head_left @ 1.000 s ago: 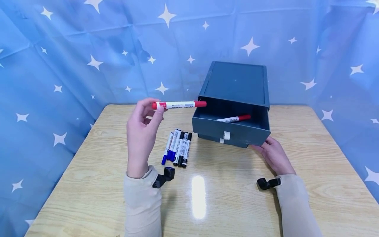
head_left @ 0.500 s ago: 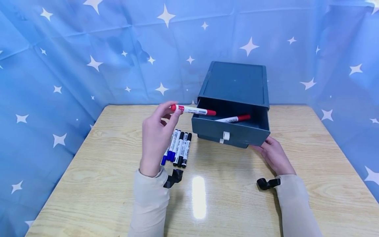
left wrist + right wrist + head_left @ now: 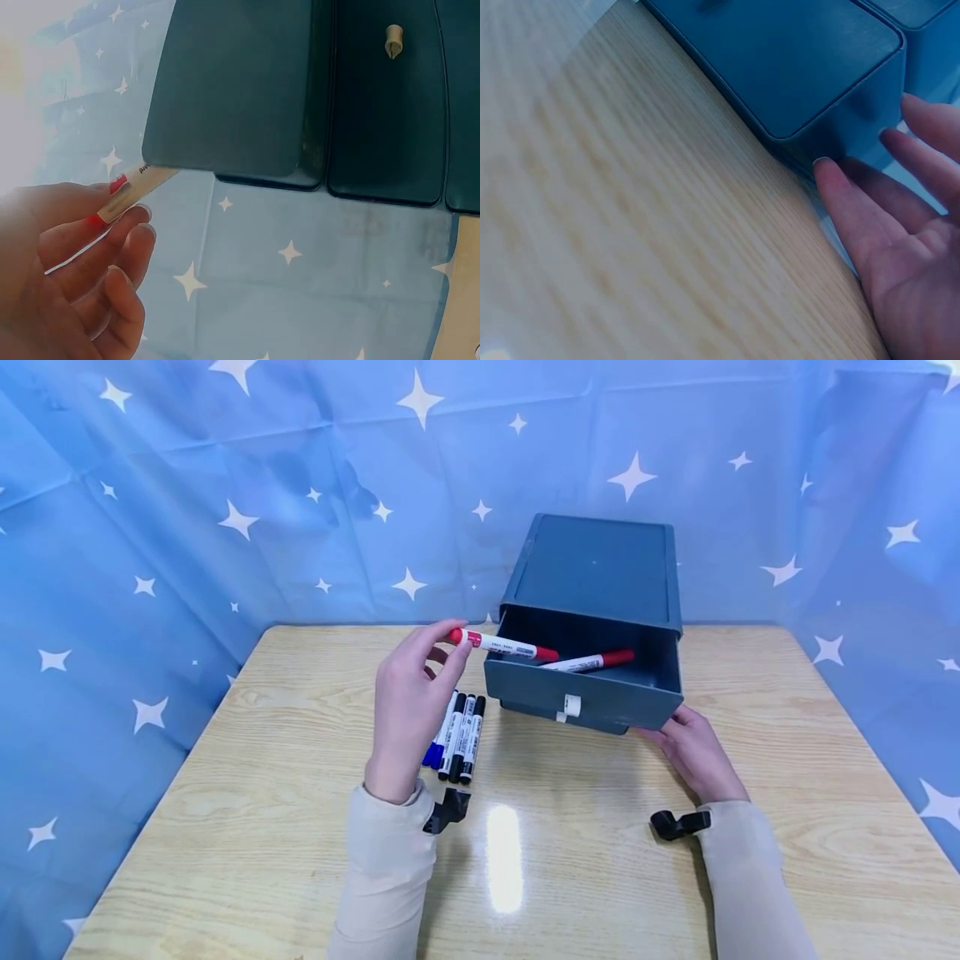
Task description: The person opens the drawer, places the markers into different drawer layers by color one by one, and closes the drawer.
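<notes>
My left hand pinches a red marker by one end between thumb and fingers. The marker's other end reaches over the left wall of the pulled-out top drawer. Part of that marker is hidden behind the drawer in the left wrist view. Inside the drawer lies another red marker, cap to the right. My right hand is at the lower right side of the dark blue drawer unit. In the right wrist view its fingers are extended along the unit's side, right at the surface.
Several blue and black markers lie side by side on the wooden table, partly covered by the left hand. A white knob sits on the drawer front. A blue star-patterned cloth hangs behind the table.
My left hand has moved right with the red marker, whose end has gone from the drawer's left edge to inside its outline and tilted downward. My right hand has stayed put.
</notes>
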Demonstrator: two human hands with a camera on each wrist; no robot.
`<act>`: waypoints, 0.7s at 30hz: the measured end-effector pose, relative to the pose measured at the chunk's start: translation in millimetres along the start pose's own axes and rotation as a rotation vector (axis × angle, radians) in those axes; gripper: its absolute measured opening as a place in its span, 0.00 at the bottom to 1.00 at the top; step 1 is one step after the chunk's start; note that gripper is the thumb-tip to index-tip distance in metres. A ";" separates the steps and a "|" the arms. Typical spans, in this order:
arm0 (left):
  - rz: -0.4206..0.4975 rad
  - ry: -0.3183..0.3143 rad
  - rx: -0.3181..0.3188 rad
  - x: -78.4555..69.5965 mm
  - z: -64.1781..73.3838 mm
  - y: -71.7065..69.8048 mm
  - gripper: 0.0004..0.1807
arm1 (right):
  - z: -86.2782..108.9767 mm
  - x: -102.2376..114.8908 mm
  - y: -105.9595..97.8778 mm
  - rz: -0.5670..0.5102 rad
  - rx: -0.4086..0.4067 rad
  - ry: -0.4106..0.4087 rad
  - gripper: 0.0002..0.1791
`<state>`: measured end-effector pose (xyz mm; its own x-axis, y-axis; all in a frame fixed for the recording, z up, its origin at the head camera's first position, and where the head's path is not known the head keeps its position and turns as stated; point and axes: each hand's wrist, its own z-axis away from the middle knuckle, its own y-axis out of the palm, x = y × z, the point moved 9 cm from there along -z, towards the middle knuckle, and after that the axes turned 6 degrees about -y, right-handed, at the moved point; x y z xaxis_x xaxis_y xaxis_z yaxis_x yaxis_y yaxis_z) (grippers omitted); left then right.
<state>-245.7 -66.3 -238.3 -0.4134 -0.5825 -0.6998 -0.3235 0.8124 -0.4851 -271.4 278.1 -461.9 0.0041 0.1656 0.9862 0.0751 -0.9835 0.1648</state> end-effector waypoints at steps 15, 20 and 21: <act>-0.005 -0.014 0.057 0.3 1.5 20.6 0.15 | -0.2 1.6 -0.1 0.001 -0.001 -0.002 0.26; 0.053 -0.048 0.068 6.3 0.6 25.5 0.15 | -0.1 0.1 -0.8 0.019 -0.006 0.009 0.27; 0.069 -0.054 0.070 7.2 0.6 26.5 0.15 | 0.0 -0.3 -0.9 0.020 -0.008 0.013 0.27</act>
<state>-256.8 -49.0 -256.5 -0.3861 -0.5240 -0.7592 -0.2343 0.8517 -0.4687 -271.5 279.0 -462.3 -0.0071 0.1446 0.9895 0.0669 -0.9872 0.1447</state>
